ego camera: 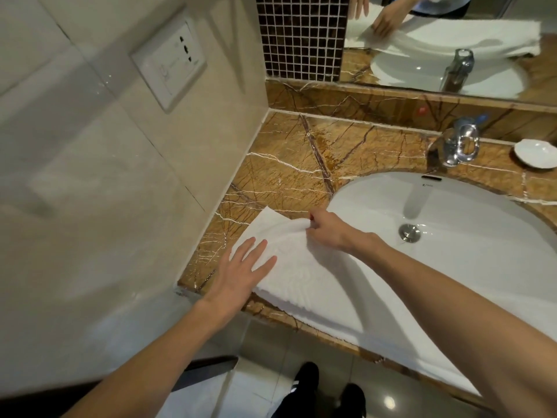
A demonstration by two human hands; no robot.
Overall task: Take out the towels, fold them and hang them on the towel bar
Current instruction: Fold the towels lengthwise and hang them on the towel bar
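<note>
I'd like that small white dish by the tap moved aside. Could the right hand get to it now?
Probably, once it lets go: the right hand pinches the towel, and only the open basin lies between it and the dish.

Your towel (316, 276) is white cloth, matt and nubbly with a raised pattern, on a counter (295, 164) of brown veined stone polished to a soft gloss. At three o'clock from it the sink (376, 200) is smooth, glossy white ceramic with a metal drain (410, 232). At the sink's twelve o'clock stand a mirror-bright chrome tap (458, 143) and a glossy white dish (535, 153). At nine o'clock you have a wall (90, 206) of smooth, faintly shiny beige tile with a white plastic socket (168, 64), and at twelve o'clock a mosaic (301, 34) of small dark tiles in pale grout.
</note>
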